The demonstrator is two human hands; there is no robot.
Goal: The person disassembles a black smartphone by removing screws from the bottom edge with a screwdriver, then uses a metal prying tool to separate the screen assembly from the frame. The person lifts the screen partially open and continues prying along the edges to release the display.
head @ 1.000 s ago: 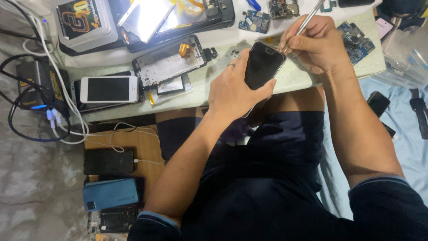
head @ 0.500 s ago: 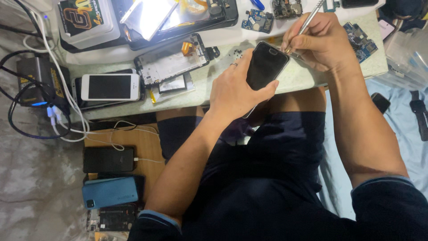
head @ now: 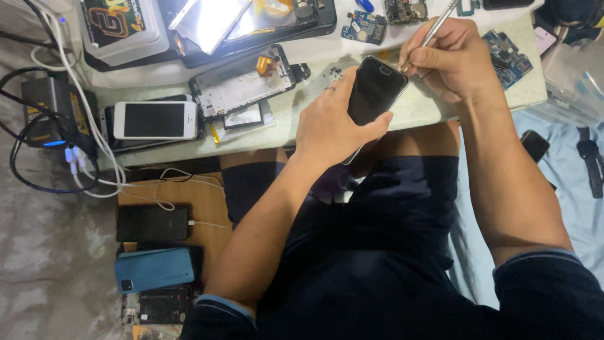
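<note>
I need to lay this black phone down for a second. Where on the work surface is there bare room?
The widest bare patch of the work surface lies under the black phone, between the left hand and right hand. A narrower strip runs along the near edge right of the white phone. The back, around the opened phone frame and circuit boards, is crowded.

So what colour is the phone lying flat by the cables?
White phone with a dark screen, head view.

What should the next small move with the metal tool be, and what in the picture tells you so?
Probably ease the metal tool slightly along the top edge of the black phone. The right hand holds its tip at that edge, while the left hand grips the phone tilted above the table.
</note>
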